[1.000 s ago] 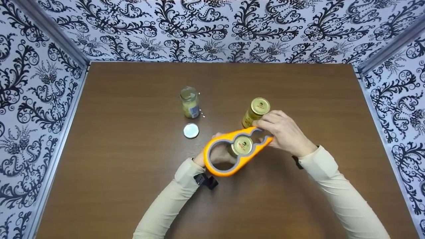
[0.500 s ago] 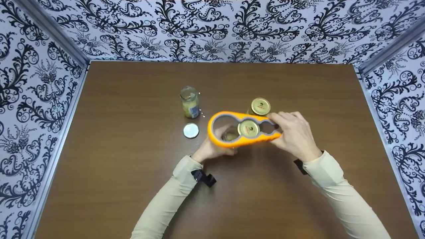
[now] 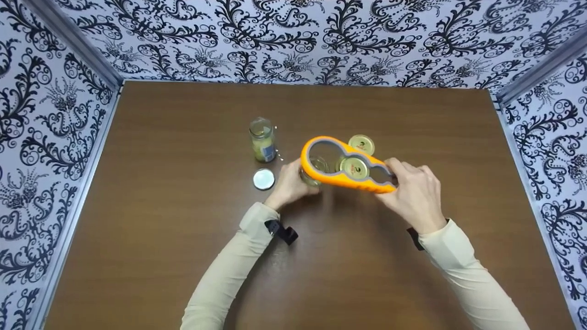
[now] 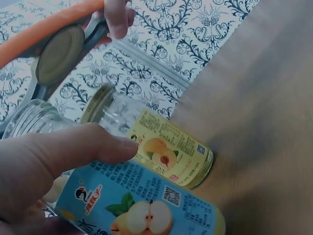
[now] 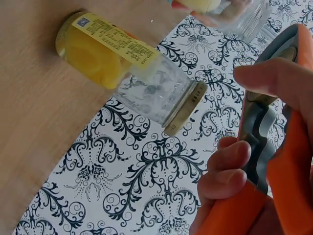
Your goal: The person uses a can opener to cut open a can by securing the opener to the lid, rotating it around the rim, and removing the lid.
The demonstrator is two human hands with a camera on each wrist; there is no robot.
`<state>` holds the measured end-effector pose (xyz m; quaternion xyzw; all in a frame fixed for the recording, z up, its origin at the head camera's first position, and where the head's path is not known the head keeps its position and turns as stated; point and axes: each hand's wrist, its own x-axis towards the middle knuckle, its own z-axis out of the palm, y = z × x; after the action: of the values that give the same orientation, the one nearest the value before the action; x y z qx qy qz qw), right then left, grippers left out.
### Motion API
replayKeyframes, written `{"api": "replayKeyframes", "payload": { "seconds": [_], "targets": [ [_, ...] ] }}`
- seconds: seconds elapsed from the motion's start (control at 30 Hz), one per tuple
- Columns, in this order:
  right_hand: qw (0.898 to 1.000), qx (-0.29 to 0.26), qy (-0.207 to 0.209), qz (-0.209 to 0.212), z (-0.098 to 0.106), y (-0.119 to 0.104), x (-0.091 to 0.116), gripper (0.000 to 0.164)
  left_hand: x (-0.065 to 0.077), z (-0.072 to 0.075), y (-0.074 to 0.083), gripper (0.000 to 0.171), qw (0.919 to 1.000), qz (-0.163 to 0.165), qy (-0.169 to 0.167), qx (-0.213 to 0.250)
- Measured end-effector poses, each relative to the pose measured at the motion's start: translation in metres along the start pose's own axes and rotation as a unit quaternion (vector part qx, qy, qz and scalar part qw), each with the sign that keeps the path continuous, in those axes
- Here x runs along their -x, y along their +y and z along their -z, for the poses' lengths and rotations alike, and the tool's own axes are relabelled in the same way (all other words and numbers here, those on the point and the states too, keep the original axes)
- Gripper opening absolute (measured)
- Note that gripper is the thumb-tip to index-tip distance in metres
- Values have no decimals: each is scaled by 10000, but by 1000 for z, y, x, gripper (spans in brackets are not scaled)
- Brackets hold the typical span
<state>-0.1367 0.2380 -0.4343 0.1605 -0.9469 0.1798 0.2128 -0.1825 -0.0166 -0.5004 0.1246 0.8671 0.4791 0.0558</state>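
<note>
left hand (image 3: 293, 183) wrapped round a blue-labelled jar (image 4: 142, 200), thumb laid along its side; jar's glass mouth bare, threads showing. whether its base touches the desk (image 3: 179, 192) — cannot tell.

right hand (image 3: 412, 195) grips the handles of an orange opener (image 3: 353, 183), which slants with its big loop over the blue-labelled jar's mouth. gold lid (image 3: 355, 168) sits in the opener's middle notch, apart from the jar.

both hands right around the desk's middle, well in from its left and right edges. just beyond the opener, towards the back edge: a yellow-labelled jar (image 4: 166, 152), upright, lid on.

left of the hands, also nearer the back edge — a lidless jar (image 3: 263, 149), standing, pale contents; white crumbs (image 3: 280, 156) beside it, a white lid (image 3: 263, 179) lying in front. patterned wall (image 3: 275, 41) behind the back edge.
</note>
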Motion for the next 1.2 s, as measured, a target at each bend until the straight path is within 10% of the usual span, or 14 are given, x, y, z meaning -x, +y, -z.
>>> {"api": "replayKeyframes", "payload": {
  "seconds": [1.2],
  "targets": [
    [9985,16,304,-456,-1,6,32,38,-67,0,-16,60,9967,568,573,-88]
  ]
}}
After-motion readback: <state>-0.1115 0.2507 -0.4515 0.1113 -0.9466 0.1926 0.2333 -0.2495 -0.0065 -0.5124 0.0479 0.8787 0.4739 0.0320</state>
